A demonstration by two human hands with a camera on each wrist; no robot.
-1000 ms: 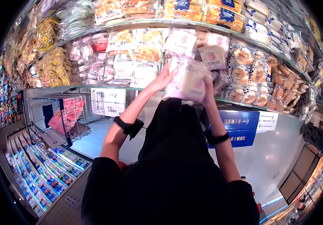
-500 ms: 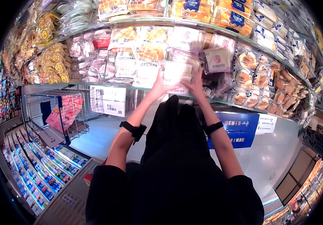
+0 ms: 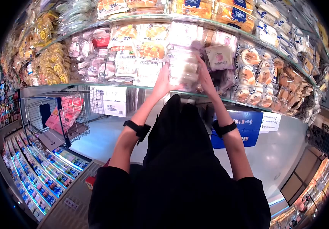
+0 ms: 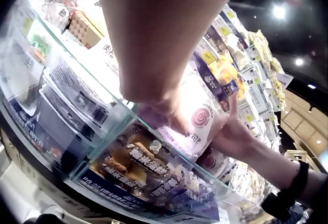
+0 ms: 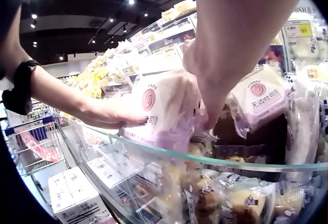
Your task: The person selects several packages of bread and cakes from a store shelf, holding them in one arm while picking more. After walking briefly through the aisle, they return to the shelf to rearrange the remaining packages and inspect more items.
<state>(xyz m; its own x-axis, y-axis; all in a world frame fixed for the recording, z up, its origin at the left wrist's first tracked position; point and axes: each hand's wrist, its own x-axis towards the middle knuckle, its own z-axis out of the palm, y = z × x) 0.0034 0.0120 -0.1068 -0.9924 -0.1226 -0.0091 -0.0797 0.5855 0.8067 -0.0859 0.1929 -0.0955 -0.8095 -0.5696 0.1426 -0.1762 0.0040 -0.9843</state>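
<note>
Between my two hands sits a clear-wrapped pack of sliced toast (image 3: 183,70) with a pink swirl logo, right at the front of the middle shelf. My left hand (image 3: 163,82) grips its left side, and in the right wrist view the left thumb lies across the front of the toast pack (image 5: 166,98). On the opposite side my right hand (image 3: 206,80) holds it, fingers reaching back along the wrapper. A similar toast pack (image 3: 218,57) leans tilted just right of my right hand. Another toast pack (image 3: 183,34) shows behind the held one.
A glass shelf edge (image 5: 230,163) runs low in front of the hands. Waffle-topped cake packs (image 3: 151,49) stand to the left, bagged round buns (image 3: 247,74) to the right. Below are a blue carton (image 3: 248,126) and white boxes (image 3: 109,101); a wire shopping cart (image 3: 53,118) stands at left.
The toast pack was held up in front of the shelf, tilted; both hands have brought it in among the other packs. Since half a second ago the right hand has slid slightly along its side.
</note>
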